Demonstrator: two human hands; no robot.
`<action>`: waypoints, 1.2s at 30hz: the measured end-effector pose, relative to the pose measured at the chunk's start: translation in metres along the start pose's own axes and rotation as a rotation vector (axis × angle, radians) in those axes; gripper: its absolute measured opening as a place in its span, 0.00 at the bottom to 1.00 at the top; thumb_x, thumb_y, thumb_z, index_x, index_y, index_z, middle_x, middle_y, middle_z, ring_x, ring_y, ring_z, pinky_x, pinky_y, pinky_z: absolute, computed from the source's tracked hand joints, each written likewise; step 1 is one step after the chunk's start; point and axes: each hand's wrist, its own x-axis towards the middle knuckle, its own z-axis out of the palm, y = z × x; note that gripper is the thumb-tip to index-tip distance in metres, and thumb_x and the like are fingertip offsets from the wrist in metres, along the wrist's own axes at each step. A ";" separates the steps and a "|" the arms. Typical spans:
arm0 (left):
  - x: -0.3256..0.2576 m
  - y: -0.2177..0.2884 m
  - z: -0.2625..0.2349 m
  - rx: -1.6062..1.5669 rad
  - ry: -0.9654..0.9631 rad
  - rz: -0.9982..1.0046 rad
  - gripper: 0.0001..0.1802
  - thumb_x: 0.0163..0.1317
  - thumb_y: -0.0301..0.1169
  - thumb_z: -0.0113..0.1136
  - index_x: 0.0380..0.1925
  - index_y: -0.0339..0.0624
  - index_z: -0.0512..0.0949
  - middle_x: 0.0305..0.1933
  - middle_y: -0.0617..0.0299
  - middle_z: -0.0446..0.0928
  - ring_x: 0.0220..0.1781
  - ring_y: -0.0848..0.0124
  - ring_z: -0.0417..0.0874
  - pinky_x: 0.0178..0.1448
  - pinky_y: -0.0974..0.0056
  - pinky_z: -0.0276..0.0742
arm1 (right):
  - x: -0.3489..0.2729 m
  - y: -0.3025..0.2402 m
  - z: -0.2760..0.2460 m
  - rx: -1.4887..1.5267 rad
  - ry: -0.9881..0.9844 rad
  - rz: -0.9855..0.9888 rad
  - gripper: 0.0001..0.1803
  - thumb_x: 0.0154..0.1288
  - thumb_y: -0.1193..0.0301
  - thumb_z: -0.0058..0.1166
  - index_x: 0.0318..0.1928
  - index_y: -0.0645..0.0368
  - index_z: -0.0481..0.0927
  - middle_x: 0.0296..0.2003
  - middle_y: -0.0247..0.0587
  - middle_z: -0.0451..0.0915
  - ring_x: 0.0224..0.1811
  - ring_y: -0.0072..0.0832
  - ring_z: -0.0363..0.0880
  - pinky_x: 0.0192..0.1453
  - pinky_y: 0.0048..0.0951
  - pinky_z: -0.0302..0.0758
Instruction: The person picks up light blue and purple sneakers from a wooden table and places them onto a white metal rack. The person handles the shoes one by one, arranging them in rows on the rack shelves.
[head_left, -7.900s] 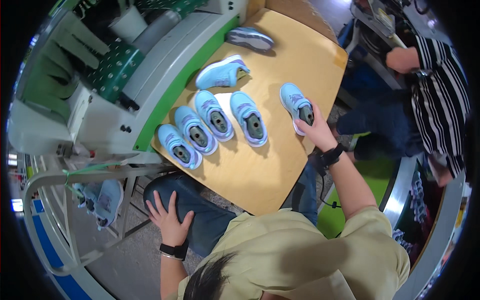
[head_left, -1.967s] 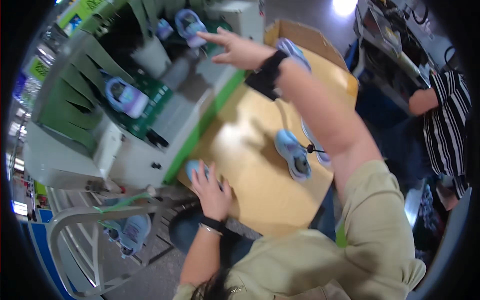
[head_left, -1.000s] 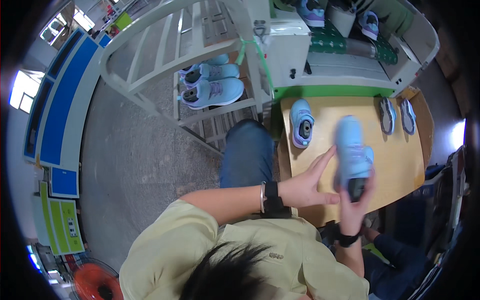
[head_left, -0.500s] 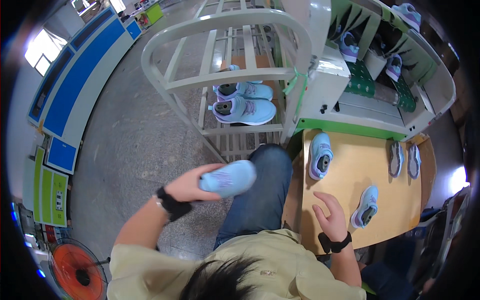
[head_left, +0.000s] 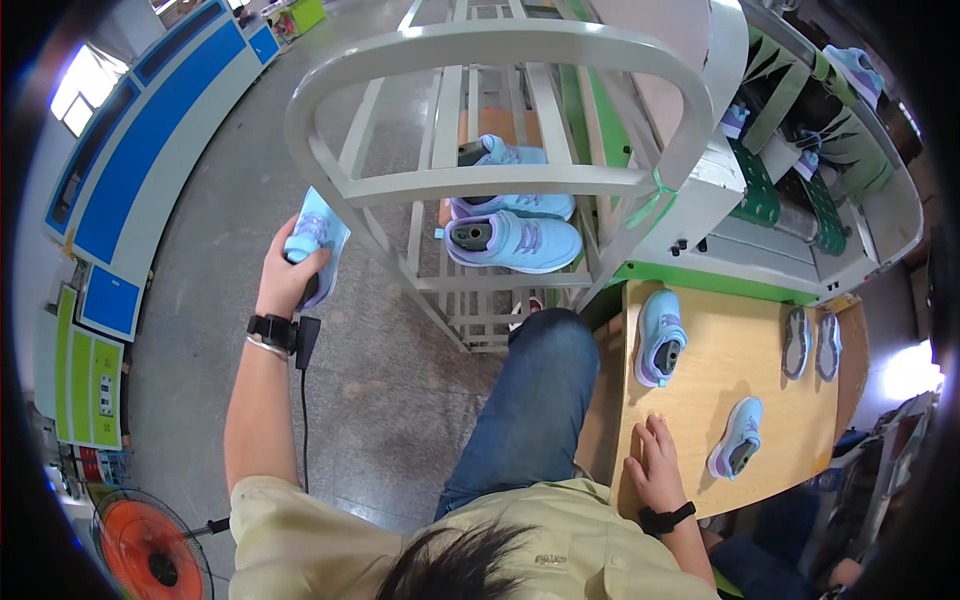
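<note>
A light-blue child's sneaker (head_left: pixel 316 243) is gripped in the left hand (head_left: pixel 290 283), while the right hand (head_left: pixel 655 467) is laid spread on the wooden desk (head_left: pixel 715 400).

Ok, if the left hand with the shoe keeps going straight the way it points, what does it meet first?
Probably the rack's grey curved frame bar, just right of the shoe in the left hand; depth is unclear, so it may pass beside it.
</note>
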 end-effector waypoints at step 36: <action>-0.029 -0.008 -0.003 0.117 -0.301 0.100 0.47 0.47 0.30 0.78 0.69 0.31 0.68 0.62 0.50 0.79 0.65 0.62 0.79 0.69 0.59 0.72 | 0.508 -0.216 -0.014 0.021 0.250 -0.621 0.29 0.50 0.75 0.67 0.57 0.57 0.83 0.54 0.55 0.83 0.58 0.51 0.80 0.65 0.43 0.76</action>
